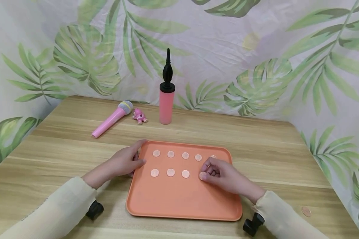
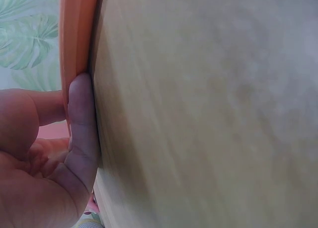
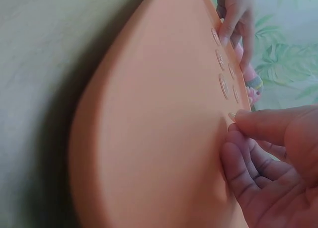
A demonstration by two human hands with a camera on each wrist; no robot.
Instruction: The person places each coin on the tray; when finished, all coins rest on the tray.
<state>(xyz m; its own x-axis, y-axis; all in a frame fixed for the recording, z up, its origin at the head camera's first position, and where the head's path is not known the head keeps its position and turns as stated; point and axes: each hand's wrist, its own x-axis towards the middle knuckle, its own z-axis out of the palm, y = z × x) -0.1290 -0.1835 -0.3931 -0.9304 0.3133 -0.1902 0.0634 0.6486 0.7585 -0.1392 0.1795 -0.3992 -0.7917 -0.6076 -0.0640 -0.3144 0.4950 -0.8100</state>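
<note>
An orange rectangular tray [image 1: 173,199] carries two rows of copper-coloured coins [image 1: 185,155]. At its left side my left hand [image 1: 127,162] grips the rim, thumb over the top edge and a finger along the outer wall [image 2: 82,118]. Over the tray's right half, my right hand [image 1: 225,174] pinches a coin [image 1: 202,176] between thumb and fingertips, at the right end of the nearer row. That coin [image 3: 232,116] shows edge-on in the right wrist view, close to the tray surface. Part of the far row's last coin [image 1: 213,156] is hidden behind this hand.
Behind the tray stands a pink hand pump [image 1: 166,106] with a black nozzle. A pink toy microphone [image 1: 112,120] and a small pink figurine [image 1: 140,116] lie to its left. One more coin [image 1: 306,211] lies on the wooden table [image 1: 272,146] beyond my right sleeve.
</note>
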